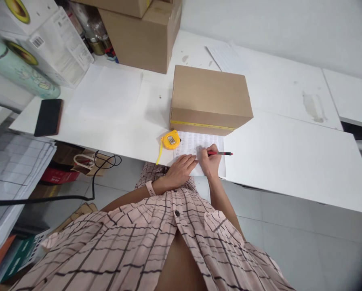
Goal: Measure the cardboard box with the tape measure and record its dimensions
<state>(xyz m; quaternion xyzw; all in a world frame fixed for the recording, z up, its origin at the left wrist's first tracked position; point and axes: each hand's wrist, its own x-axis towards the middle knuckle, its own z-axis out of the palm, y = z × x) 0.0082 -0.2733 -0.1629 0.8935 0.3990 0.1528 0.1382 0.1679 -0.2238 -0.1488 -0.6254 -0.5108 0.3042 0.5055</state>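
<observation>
My right hand (210, 161) is closed around a red and black pen (220, 153), its tip side hidden by the fingers, over a printed sheet (203, 140) at the table's front edge. Flat on the lower left of that sheet rests my left hand (181, 169), fingers stretched out. Just above it lies a yellow tape measure (170, 140), a short length of its blade sticking out toward the edge. Behind the sheet stands a closed cardboard box (211, 95) with a yellow strip along its lower front; it partly covers the sheet.
On the white table (290, 157) a phone (49, 117), white paper (105, 91) and a mint green bottle (20, 68) are at the left. Larger cardboard boxes (138, 38) stand at the back. A black cable (62, 198) hangs at the lower left.
</observation>
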